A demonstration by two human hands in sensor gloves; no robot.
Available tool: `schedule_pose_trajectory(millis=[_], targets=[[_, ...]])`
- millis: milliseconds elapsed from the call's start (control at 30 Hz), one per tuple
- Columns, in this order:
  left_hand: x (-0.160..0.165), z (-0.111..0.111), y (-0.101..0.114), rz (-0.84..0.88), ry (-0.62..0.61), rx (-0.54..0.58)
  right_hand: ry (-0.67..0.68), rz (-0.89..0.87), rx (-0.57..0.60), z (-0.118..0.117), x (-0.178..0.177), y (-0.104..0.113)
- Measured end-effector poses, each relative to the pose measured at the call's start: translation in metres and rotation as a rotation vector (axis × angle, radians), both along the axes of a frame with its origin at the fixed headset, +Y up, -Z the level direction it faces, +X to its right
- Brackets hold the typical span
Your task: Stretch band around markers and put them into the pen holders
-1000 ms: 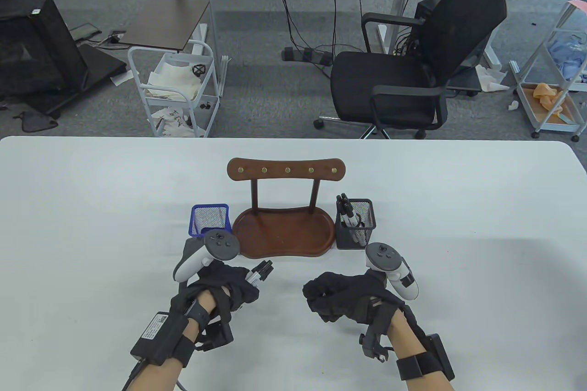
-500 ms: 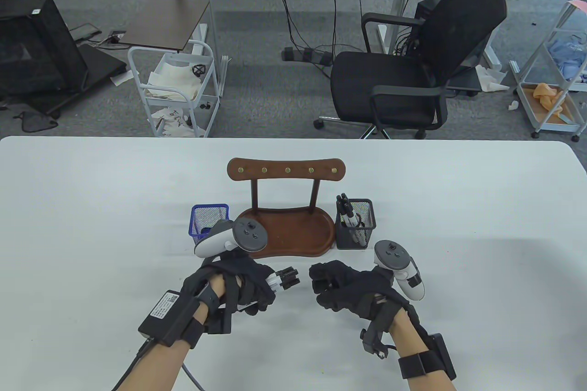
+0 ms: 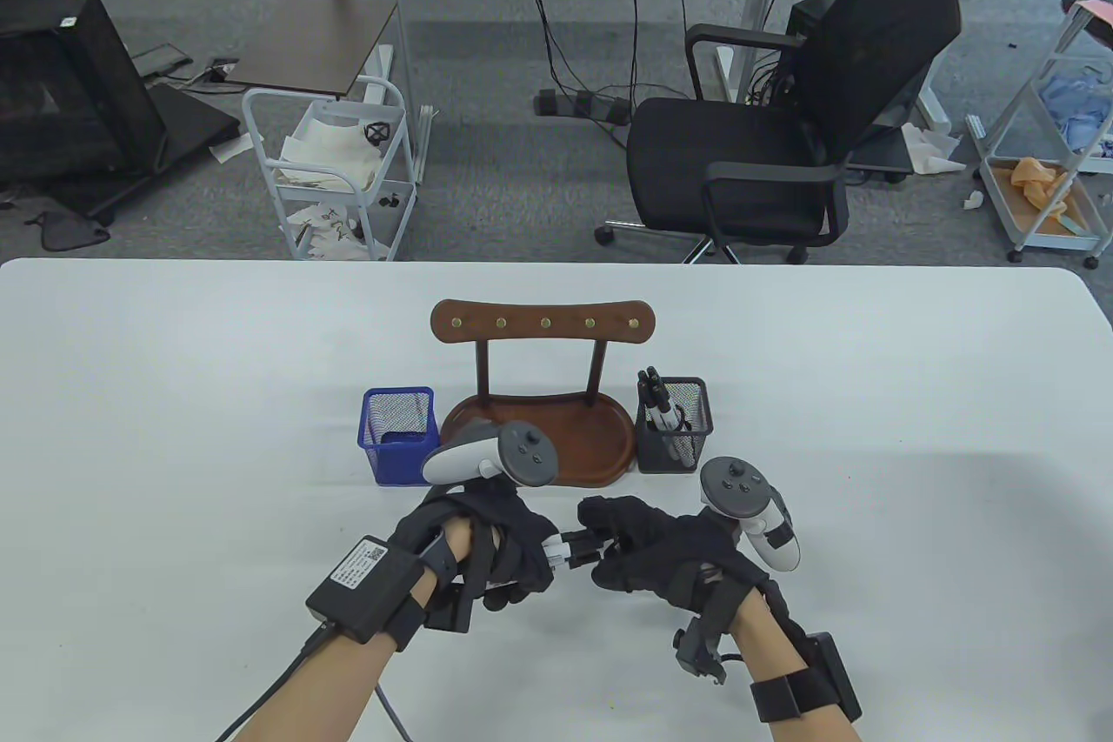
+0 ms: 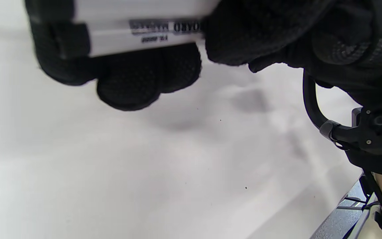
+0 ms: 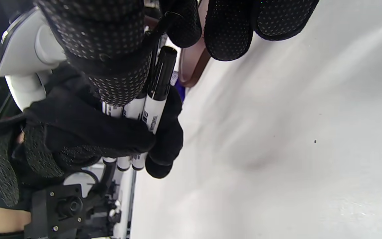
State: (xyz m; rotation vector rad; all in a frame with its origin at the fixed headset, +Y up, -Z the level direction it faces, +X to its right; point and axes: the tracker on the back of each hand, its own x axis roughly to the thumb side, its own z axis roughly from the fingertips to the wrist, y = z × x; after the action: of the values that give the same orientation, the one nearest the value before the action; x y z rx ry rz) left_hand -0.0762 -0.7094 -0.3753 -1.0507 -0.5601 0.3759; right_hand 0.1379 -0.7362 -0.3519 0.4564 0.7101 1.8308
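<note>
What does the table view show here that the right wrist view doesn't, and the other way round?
Only the table view shows the black holder already holding markers and the whole blue holder. Only the right wrist view shows three barrels side by side in the left hand. Both show the right hand at the capped end of the marker bundle.

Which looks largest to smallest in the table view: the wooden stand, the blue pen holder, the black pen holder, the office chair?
1. Office chair, though it stands farther off on the floor.
2. Wooden stand.
3. Blue pen holder and black pen holder look alike, so I cannot rank them.
</note>
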Motion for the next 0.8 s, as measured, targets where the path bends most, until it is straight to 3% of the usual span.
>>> schedule_pose_trajectory(millis=[400,800], targets=[[0.019,0.002,0.005,-0.008,-0.039,0.019,-0.018,0.121,0.077,0.002,-0.002,0.004],[0.024,0.007,0.0,-0.017,-0.041,0.022,-0.015,0.225,0.078,0.002,-0.003,0.001]])
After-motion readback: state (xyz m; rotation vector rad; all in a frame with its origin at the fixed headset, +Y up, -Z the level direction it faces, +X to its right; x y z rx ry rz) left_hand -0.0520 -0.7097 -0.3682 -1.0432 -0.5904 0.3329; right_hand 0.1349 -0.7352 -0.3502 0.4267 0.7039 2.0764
